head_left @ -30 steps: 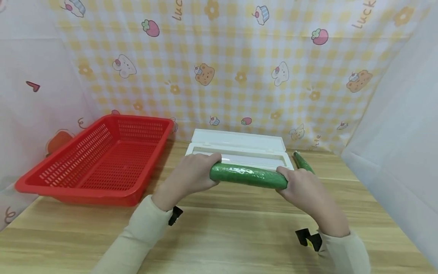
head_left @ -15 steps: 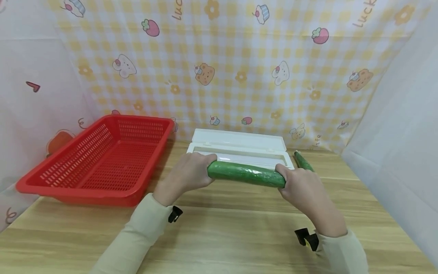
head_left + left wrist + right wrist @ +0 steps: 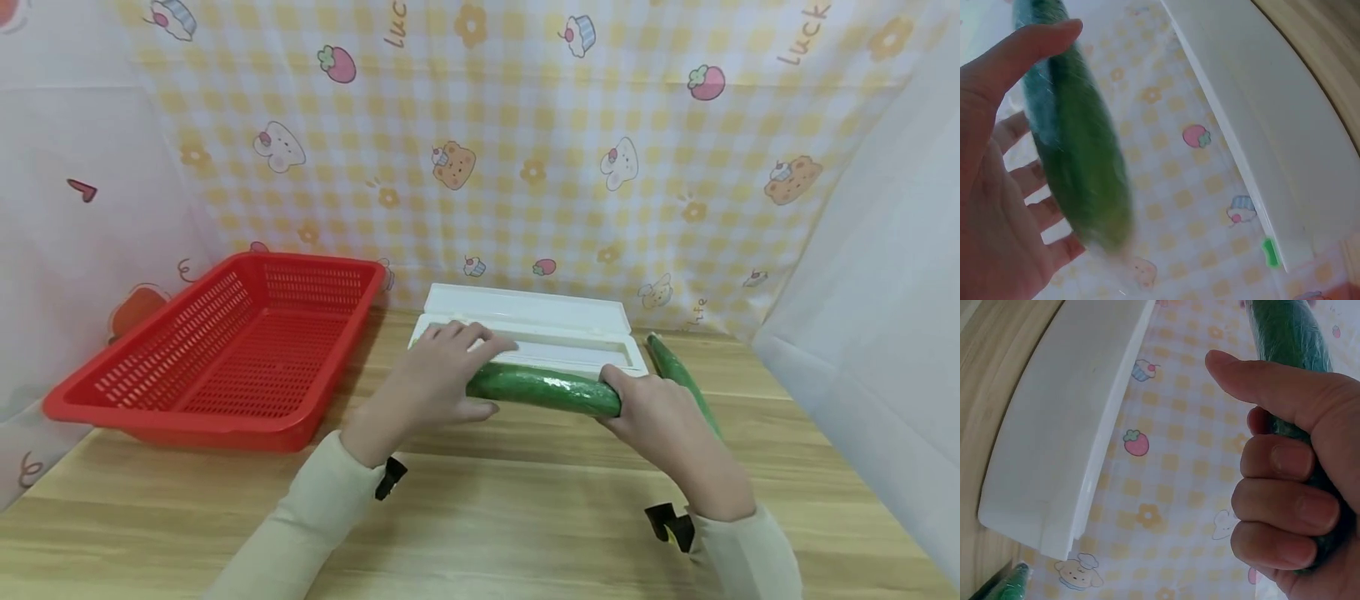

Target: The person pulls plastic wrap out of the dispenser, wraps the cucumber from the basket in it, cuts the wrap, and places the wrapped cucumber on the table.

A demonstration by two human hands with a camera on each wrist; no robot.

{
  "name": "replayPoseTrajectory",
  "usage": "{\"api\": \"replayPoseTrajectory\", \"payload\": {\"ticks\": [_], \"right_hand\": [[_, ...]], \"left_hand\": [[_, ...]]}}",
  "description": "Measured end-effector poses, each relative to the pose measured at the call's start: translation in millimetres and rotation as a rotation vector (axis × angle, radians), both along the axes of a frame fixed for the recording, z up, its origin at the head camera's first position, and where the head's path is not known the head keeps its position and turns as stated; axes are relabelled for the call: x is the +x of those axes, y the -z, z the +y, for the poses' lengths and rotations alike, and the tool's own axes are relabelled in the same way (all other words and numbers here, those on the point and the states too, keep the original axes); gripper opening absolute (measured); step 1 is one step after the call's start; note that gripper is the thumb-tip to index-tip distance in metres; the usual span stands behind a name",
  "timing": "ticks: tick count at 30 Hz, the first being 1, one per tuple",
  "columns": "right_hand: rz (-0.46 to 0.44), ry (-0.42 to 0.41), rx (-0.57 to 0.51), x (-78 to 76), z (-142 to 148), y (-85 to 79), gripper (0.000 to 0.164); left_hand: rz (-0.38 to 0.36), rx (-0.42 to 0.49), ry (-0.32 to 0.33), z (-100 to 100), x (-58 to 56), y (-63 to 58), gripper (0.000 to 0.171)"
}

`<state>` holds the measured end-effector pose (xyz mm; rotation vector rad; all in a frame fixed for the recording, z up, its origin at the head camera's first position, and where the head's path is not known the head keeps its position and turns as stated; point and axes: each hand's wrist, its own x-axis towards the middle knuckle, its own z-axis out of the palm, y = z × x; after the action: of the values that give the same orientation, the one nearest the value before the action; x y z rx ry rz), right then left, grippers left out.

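A green cucumber (image 3: 543,389), wrapped in clear plastic film, is held up level over the table, slightly tilted down to the right in the head view. My right hand (image 3: 663,421) grips its right end with curled fingers; in the right wrist view the thumb (image 3: 1260,381) lies along it. My left hand (image 3: 435,375) is spread about the left end, with thumb and fingers apart. In the left wrist view the fingers (image 3: 1029,178) are loose behind the cucumber (image 3: 1085,144). Behind the hands lies a long white box (image 3: 528,308) with its lid raised.
A second wrapped cucumber (image 3: 678,375) lies on the table right of the box, partly hidden by my right hand. A red slotted basket (image 3: 217,423) stands at the left. A checked cartoon curtain (image 3: 525,125) hangs behind the wooden table (image 3: 510,517).
My left hand has loosened its grip, its fingers now spread from the cucumber's left end. The right hand keeps holding. More of the second cucumber shows.
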<state>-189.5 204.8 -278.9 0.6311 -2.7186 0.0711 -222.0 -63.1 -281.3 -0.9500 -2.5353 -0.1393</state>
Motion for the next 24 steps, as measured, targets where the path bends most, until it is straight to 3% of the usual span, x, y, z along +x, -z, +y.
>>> {"api": "replayPoseTrajectory", "payload": {"ticks": [4,10,15,17,20,24], "right_hand": [[-0.031,0.003,0.006,-1.0,-1,1.9,0.03],[-0.046,-0.021,-0.016,-2.7,0,4.2,0.031],[-0.228,-0.049,-0.11,-3.2,-2,5.1,0.036],[-0.262,-0.068,-0.143,-2.7,-5,5.8,0.044],[-0.205,-0.135,-0.149,-1.8,-13,7.5,0.052],[-0.055,-0.251,-0.093,0.9,-25,9.8,0.046]], "left_hand": [[0.021,-0.003,0.072,6,4.7,0.8,0.046],[0.002,-0.026,0.052,10,7.8,3.8,0.042],[-0.004,-0.068,0.04,11,8.2,5.5,0.04],[-0.013,-0.081,0.037,13,9.1,5.8,0.04],[-0.037,-0.096,0.038,15,10.1,7.4,0.041],[-0.063,-0.104,0.044,18,10.9,11.3,0.039]]}}
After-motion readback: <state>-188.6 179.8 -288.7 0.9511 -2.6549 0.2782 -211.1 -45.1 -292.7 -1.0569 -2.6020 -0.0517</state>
